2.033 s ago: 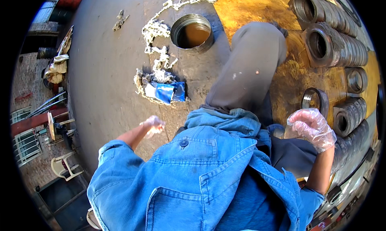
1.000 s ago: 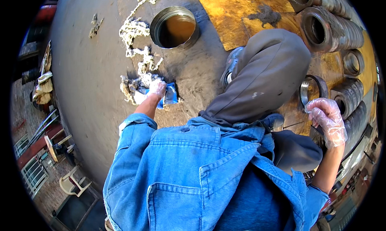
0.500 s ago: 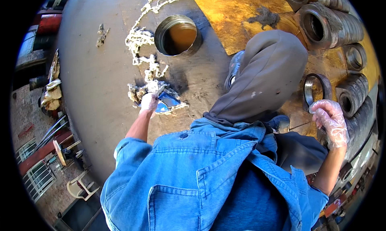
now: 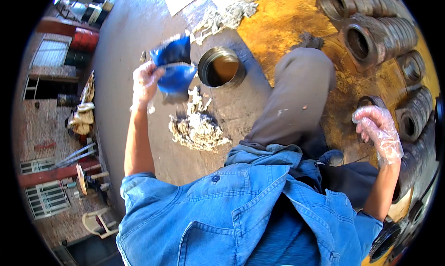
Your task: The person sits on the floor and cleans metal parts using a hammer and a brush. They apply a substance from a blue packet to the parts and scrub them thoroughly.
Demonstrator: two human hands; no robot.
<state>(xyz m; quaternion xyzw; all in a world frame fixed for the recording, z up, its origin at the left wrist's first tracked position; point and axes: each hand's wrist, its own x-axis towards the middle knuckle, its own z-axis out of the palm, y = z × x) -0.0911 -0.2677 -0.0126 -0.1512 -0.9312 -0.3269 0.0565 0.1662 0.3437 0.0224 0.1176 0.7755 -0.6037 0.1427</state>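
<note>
Gripping blue plastic film (image 4: 176, 78) by its left edge in the thin-gloved left hand (image 4: 145, 80), up just left of the round metal tin (image 4: 207, 70), and blurred! Could well slip, given such loose, wrinkled plastic for a glove. If swung right, might clip the tin's rim and spill the brown liquid (image 4: 228, 69) inside. Spotting, just below the tin, a shaggy heap of cotton yarn waste (image 4: 199, 129): easily snagged by a trailing corner, or soaked by any spill. Well right of the tin: holding the gloved right hand (image 4: 378, 129) loosely curled before a dark metal ring (image 4: 371, 100), cannot tell if gripping; could knock it if lowered carelessly.
</note>
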